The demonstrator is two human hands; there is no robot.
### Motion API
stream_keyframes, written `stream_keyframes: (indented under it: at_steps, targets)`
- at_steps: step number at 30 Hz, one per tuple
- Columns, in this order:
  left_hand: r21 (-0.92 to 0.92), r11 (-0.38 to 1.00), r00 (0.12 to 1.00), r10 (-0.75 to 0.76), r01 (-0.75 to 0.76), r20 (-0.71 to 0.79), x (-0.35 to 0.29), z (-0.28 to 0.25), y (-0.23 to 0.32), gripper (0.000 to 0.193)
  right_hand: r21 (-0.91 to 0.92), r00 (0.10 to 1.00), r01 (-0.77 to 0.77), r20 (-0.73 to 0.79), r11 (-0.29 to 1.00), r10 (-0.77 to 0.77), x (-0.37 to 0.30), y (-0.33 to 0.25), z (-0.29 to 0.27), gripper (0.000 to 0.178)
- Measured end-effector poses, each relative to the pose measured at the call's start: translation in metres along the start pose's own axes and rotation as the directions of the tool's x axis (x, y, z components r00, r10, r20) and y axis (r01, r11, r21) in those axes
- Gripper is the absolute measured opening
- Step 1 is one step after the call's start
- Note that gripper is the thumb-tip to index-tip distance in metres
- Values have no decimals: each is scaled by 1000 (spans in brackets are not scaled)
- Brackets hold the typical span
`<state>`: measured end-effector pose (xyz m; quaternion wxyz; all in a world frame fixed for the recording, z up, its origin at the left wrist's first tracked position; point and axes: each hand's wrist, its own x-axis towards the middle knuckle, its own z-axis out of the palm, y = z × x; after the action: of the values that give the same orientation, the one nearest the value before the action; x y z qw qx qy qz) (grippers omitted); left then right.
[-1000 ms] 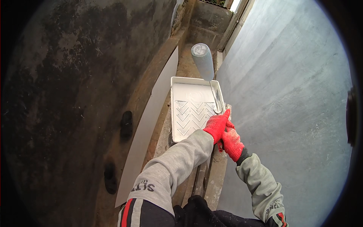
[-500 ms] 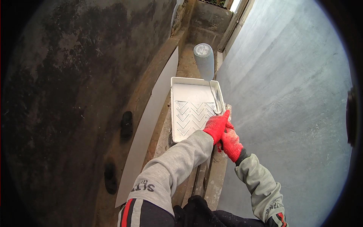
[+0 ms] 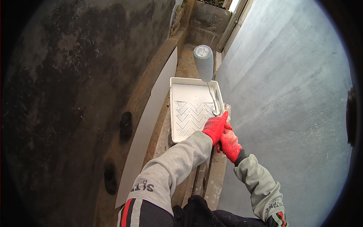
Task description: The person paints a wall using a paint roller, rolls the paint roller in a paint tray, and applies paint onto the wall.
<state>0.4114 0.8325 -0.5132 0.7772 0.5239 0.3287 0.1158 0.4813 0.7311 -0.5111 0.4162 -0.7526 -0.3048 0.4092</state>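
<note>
Both my hands wear red gloves and are closed together around the handle of a paint roller [image 3: 204,64]. My left hand [image 3: 215,128] is in front, thumb pointing along the handle; my right hand [image 3: 230,145] grips just behind it, to the right. The gloves hide the handle itself. A thin bent metal rod runs forward from them to the blue-grey roller sleeve, raised beyond the tray with its round end up. Below lies a white paint tray [image 3: 172,113] with a ribbed chevron slope and pale paint at its far end. A small ring mark shows in that paint.
Worn wooden planks [image 3: 216,181] lie under the tray. A long white board [image 3: 145,132] leans at the left, beside two dark sandals [image 3: 126,125] on the ground. A dark stained wall [image 3: 75,94] rises left, a grey-blue wall [image 3: 280,113] right.
A small ring has appeared on the paint in the tray. My hands and the roller hold almost the same place; the whole view has shifted very slightly.
</note>
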Motion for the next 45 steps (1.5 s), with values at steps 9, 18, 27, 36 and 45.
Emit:
stream_keyframes:
  at_steps: [9,18,27,36,45]
  targets:
    - [5,1000,1000,21,-21,-12,-1,-2,0,64,96,1000,-22,24,995,20,-1,-4,4,33]
    - [22,999,998,38,-37,-41,-3,0,0,67,34,999,-26,-19,999,27,-3,-10,6,34]
    - [-13,1000,1000,-9,9,-22,-3,-2,1,67,44,1000,-21,-11,999,21,-6,-13,8,32]
    - [77,991,992,111,-107,-53,4,-3,-9,69,56,1000,-11,0,998,11,-4,-8,8,30]
    - [83,996,999,-8,12,-41,1,-3,-4,64,47,997,-1,81,999,-2,-1,5,4,26]
